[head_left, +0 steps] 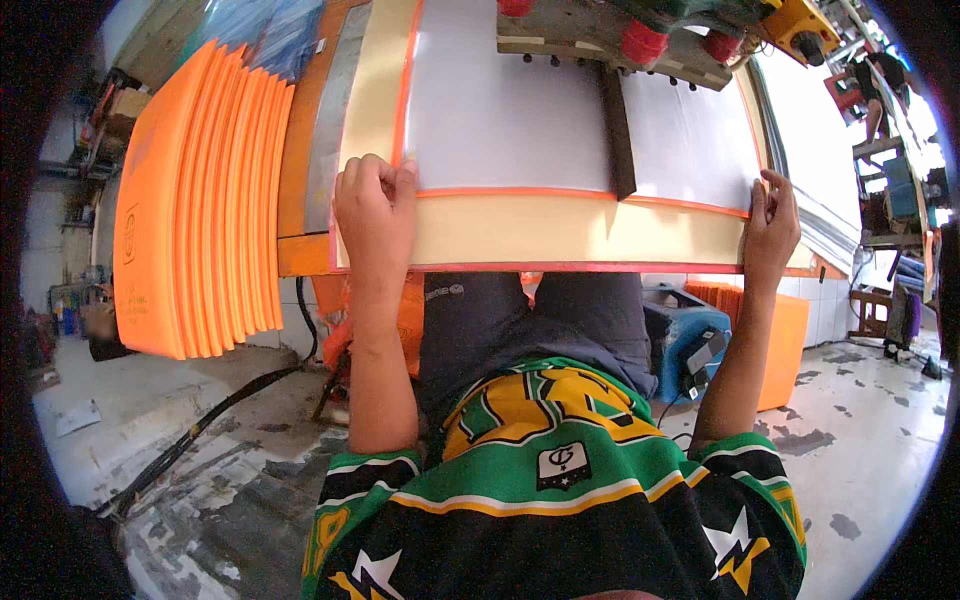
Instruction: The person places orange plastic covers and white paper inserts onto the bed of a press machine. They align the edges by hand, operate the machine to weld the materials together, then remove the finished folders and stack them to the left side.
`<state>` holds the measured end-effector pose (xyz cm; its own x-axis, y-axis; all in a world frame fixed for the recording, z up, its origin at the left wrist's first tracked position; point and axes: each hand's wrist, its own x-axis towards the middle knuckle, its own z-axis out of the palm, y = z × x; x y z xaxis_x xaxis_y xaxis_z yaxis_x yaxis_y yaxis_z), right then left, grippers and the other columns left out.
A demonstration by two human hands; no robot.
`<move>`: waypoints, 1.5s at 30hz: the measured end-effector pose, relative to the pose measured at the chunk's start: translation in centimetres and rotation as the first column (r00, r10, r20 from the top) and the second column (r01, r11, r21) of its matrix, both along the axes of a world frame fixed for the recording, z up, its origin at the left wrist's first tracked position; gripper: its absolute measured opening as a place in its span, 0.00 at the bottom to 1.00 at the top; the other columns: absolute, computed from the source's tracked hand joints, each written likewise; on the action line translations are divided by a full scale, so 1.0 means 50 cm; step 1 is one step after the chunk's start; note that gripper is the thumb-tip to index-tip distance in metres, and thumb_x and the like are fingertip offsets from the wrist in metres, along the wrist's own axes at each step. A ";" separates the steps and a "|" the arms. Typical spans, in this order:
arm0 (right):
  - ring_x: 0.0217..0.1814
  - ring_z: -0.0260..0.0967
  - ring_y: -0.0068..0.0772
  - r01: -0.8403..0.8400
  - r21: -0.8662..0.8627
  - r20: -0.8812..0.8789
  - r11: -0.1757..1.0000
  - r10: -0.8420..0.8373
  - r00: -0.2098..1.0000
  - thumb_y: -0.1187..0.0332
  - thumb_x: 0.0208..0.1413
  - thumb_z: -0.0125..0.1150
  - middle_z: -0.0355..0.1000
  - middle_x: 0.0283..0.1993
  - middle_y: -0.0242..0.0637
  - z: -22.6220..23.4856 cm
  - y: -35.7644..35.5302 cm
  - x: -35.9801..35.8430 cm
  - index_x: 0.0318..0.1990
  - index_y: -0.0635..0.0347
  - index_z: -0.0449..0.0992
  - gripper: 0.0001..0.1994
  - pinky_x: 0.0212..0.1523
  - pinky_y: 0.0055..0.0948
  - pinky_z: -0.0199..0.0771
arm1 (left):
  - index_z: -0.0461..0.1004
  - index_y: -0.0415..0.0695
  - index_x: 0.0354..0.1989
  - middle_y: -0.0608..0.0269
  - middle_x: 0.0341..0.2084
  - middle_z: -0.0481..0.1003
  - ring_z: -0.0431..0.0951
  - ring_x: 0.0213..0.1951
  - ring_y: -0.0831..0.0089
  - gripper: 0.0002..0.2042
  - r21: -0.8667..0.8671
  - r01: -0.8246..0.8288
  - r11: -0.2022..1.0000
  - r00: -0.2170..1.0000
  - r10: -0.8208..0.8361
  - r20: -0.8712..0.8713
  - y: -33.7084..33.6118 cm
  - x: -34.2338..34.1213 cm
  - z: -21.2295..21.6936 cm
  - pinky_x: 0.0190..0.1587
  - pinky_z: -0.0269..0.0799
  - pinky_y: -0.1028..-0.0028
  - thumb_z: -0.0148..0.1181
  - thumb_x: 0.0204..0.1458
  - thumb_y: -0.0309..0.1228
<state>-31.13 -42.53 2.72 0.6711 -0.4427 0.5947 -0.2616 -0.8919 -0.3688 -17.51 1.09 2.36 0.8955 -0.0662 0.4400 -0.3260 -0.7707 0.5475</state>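
Observation:
A pale grey-white sheet with orange edges lies on a cream-coloured board on the worktable in front of me. At the sheet's near left corner is my left hand, fingers curled and thumb against the orange edge. My right hand pinches at the near right corner, its thumb and index finger close together. The undersides of both grips are hidden. Across the sheet, between the hands, stands a dark narrow bar, running toward the machine above.
Folded orange sheets or bags stand in a thick row left of the table. The machine's metal head with red knobs overhangs the far side. A blue plastic crate and more orange pieces sit below right. A black cable crosses the floor.

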 end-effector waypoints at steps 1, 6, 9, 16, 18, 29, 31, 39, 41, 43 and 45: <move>0.31 0.64 0.27 0.006 0.005 0.010 1.000 -0.006 1.000 0.65 0.71 0.62 0.70 0.30 0.38 0.002 0.005 0.001 0.54 0.59 0.80 0.11 0.34 0.33 0.69 | 0.67 0.39 0.27 0.54 0.27 0.70 0.70 0.33 0.54 0.16 -0.007 0.001 1.000 1.000 -0.001 -0.005 -0.001 0.000 0.001 0.40 0.65 0.55 0.66 0.61 0.33; 0.34 0.70 0.35 0.042 0.056 -0.023 0.998 -0.041 0.999 0.66 0.70 0.62 0.74 0.36 0.42 0.013 0.011 0.004 0.53 0.59 0.80 0.11 0.39 0.36 0.72 | 0.67 0.39 0.27 0.55 0.26 0.69 0.69 0.33 0.54 0.16 -0.009 0.000 1.000 1.000 0.000 0.011 -0.007 0.004 0.002 0.40 0.65 0.55 0.66 0.61 0.33; 0.37 0.76 0.40 0.042 0.070 -0.040 0.997 -0.039 0.998 0.67 0.68 0.62 0.77 0.40 0.46 0.016 0.014 0.009 0.52 0.59 0.80 0.10 0.42 0.38 0.75 | 0.65 0.37 0.27 0.54 0.26 0.67 0.70 0.31 0.58 0.18 0.049 -0.019 0.999 0.999 0.017 0.043 -0.002 0.009 -0.005 0.38 0.67 0.60 0.65 0.63 0.35; 0.35 0.74 0.38 0.052 0.069 -0.044 0.996 -0.049 0.998 0.67 0.68 0.63 0.76 0.37 0.44 0.016 0.011 0.005 0.48 0.60 0.82 0.08 0.39 0.38 0.74 | 0.65 0.39 0.25 0.57 0.25 0.67 0.68 0.32 0.58 0.19 0.007 -0.008 1.000 1.000 0.008 -0.029 -0.005 0.010 -0.007 0.38 0.65 0.58 0.66 0.63 0.35; 0.35 0.74 0.39 0.037 0.080 -0.047 0.996 -0.033 0.998 0.67 0.68 0.63 0.76 0.38 0.44 0.016 0.009 0.003 0.48 0.60 0.82 0.08 0.40 0.38 0.74 | 0.65 0.38 0.25 0.57 0.25 0.67 0.68 0.32 0.58 0.19 -0.001 -0.013 1.000 0.999 0.013 -0.032 -0.009 0.006 -0.004 0.38 0.65 0.58 0.66 0.63 0.35; 0.36 0.74 0.39 0.033 0.092 -0.032 0.995 -0.031 0.999 0.66 0.68 0.63 0.76 0.39 0.44 0.011 0.005 0.003 0.47 0.62 0.82 0.09 0.41 0.38 0.74 | 0.64 0.37 0.25 0.56 0.24 0.67 0.68 0.31 0.57 0.20 -0.004 0.004 1.000 1.000 -0.004 -0.018 -0.009 0.006 -0.005 0.38 0.64 0.57 0.65 0.63 0.35; 0.36 0.74 0.39 0.030 0.084 -0.028 0.996 -0.027 0.999 0.66 0.68 0.63 0.76 0.39 0.44 0.011 0.005 0.003 0.47 0.62 0.83 0.09 0.41 0.38 0.74 | 0.65 0.37 0.27 0.54 0.25 0.67 0.69 0.30 0.60 0.18 0.046 0.009 0.999 1.000 -0.009 0.018 -0.008 0.007 -0.007 0.37 0.67 0.61 0.64 0.64 0.35; 0.36 0.75 0.41 0.034 0.051 -0.025 0.998 -0.033 0.999 0.66 0.68 0.63 0.76 0.39 0.45 0.008 0.001 0.004 0.47 0.62 0.83 0.09 0.41 0.39 0.74 | 0.63 0.38 0.25 0.55 0.24 0.66 0.66 0.30 0.57 0.20 0.010 0.008 1.000 1.000 -0.008 -0.001 -0.015 0.004 0.003 0.37 0.63 0.56 0.64 0.63 0.34; 0.36 0.75 0.41 0.031 0.052 -0.021 0.998 -0.030 0.999 0.66 0.67 0.63 0.76 0.39 0.45 0.007 -0.001 0.004 0.47 0.62 0.83 0.09 0.40 0.39 0.74 | 0.63 0.38 0.25 0.55 0.24 0.66 0.66 0.30 0.57 0.20 0.005 0.009 1.000 1.000 -0.009 -0.001 -0.017 0.003 0.004 0.37 0.63 0.56 0.64 0.63 0.34; 0.36 0.75 0.41 0.027 0.054 -0.016 0.998 -0.026 1.000 0.66 0.67 0.63 0.75 0.38 0.45 0.007 0.000 0.004 0.47 0.62 0.83 0.09 0.40 0.39 0.74 | 0.63 0.38 0.25 0.56 0.24 0.66 0.67 0.30 0.57 0.19 0.013 0.008 1.000 1.000 -0.008 0.006 -0.017 0.002 0.006 0.37 0.63 0.56 0.64 0.63 0.34; 0.36 0.75 0.40 0.033 0.049 -0.024 0.998 -0.032 0.999 0.67 0.67 0.63 0.75 0.38 0.44 0.008 0.000 0.004 0.47 0.61 0.83 0.09 0.40 0.39 0.74 | 0.64 0.37 0.25 0.56 0.24 0.67 0.67 0.30 0.57 0.19 0.017 0.008 1.000 1.000 -0.009 0.007 -0.017 0.003 0.005 0.37 0.63 0.57 0.64 0.63 0.34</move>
<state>-30.95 -42.53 3.13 0.6693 -0.4932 0.5557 -0.2991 -0.8635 -0.4061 -17.34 0.22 2.59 0.8920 -0.0812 0.4448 -0.3362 -0.7769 0.5324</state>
